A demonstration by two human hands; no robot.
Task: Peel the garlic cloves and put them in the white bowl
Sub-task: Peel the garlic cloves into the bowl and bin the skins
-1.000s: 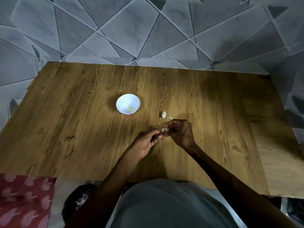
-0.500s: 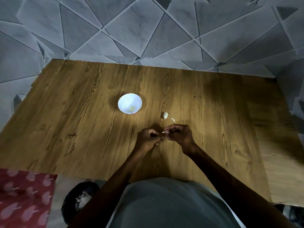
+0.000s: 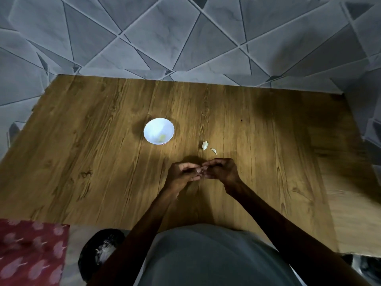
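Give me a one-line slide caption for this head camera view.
Left hand and right hand pinch a garlic clove over the wooden table, near the white bowl.

Wood-grain desk carrying a white bowl and two pale garlic scraps.
The desk [image 3: 82, 162] is a brown wood-grain top, shadowed toward its far right corner. The white bowl [image 3: 152, 129] stands upright on it, a little left of the middle. Right of the bowl and slightly nearer the person lies a pale garlic piece [image 3: 204, 145]. A smaller curved sliver [image 3: 214, 151] lies just beyond that piece, apart from it. A tiny dark speck [image 3: 241, 120] sits well to the bowl's right, slightly farther back.
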